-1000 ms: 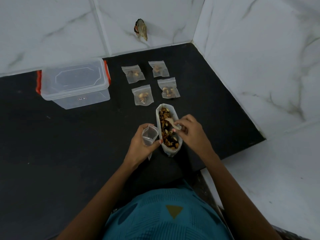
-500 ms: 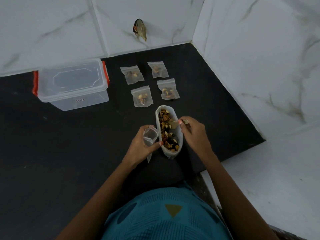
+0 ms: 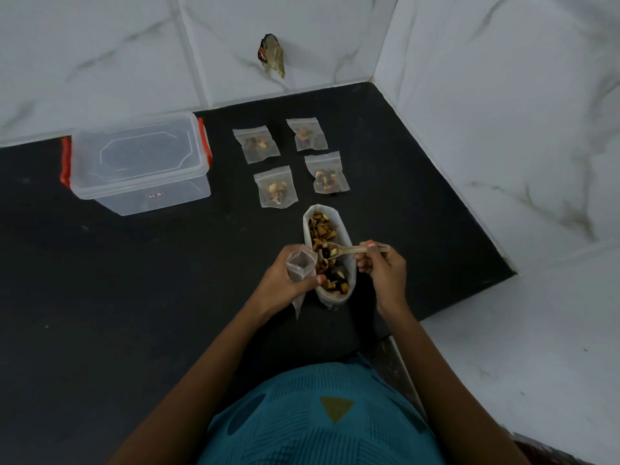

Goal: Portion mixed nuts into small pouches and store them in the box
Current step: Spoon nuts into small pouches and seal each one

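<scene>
Gripping a small empty pouch (image 3: 300,266) in the left hand (image 3: 285,285), fingers curled round it, mouth up and open so nuts can drop in. Held just beside the big bag (image 3: 346,229), so the trip across is short and little gets spilled. Pinching a spoon (image 3: 349,251) in the right hand (image 3: 382,271), near the end of the handle, with the bowl down among the nuts (image 3: 322,229) to dig some out. Looks like mid-scoop, with nothing in this pouch yet. Laid flat behind the bag on the dark surface (image 3: 134,297): four full pouches (image 3: 275,191) in two rows, likely parked there out of the way until packing time. Off to the left, well apart: the box (image 3: 137,162), lid on, with nothing seen inside. Left to do: fill and close this pouch, then open the box and put all five in.
</scene>
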Available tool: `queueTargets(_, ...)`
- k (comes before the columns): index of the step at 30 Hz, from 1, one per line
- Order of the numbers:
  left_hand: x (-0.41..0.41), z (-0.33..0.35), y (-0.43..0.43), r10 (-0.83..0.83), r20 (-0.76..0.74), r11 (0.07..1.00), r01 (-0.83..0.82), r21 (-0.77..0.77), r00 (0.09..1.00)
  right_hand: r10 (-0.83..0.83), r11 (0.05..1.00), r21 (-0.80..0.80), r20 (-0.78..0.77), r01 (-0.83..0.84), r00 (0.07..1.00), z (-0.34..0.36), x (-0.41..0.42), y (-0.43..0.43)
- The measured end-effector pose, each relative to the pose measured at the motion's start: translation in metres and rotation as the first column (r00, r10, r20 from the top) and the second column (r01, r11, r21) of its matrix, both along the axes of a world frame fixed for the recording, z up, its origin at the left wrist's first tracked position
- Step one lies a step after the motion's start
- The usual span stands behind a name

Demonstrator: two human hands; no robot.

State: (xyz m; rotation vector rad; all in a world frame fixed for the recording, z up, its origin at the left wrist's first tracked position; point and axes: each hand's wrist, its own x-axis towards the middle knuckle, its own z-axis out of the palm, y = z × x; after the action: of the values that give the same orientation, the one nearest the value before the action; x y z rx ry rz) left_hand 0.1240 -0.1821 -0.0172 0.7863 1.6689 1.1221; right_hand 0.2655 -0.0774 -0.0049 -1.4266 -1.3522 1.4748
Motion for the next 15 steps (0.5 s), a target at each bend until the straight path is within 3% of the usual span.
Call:
queueTargets(9, -0.003, 0.000, -0.004, 0.025, -0.043, 1.000, -0.026, -0.017, 0.999, 0.032, 0.990, 0.136, 0.038, -0.037, 0.999, 0.011, 0.008, 0.001)
queueTargets(15, -0.003, 0.007, -0.003, 0.064, -0.094, 0.998, -0.063, 0.014, 0.993, -0.054, 0.999, 0.000, -0.067, 0.054, 0.996, 0.012, 0.013, 0.006)
